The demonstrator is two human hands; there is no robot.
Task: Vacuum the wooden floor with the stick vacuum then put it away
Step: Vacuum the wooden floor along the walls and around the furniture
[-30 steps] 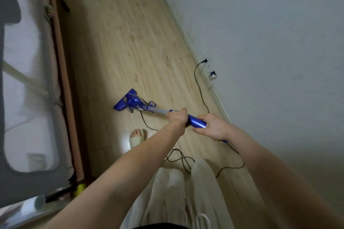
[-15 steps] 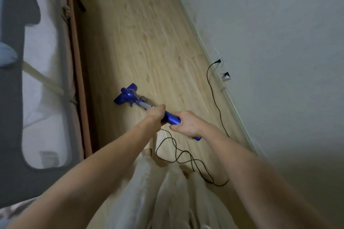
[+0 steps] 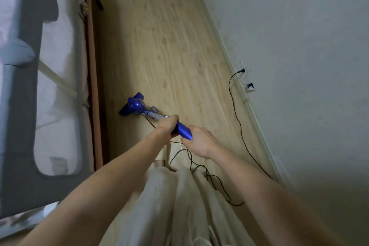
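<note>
My left hand (image 3: pixel 166 128) and right hand (image 3: pixel 200 143) both grip, fingers curled, the blue stick vacuum (image 3: pixel 182 129), whose head (image 3: pixel 132 107) rests on the wooden floor (image 3: pixel 159 46) toward ten o'clock, beside the bed (image 3: pixel 30 86).

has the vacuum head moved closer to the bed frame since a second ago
Yes. The vacuum head now sits nearer the brown bed rail on the left, further from the wall socket; the camera shifted too, so only the direction is certain.
</note>
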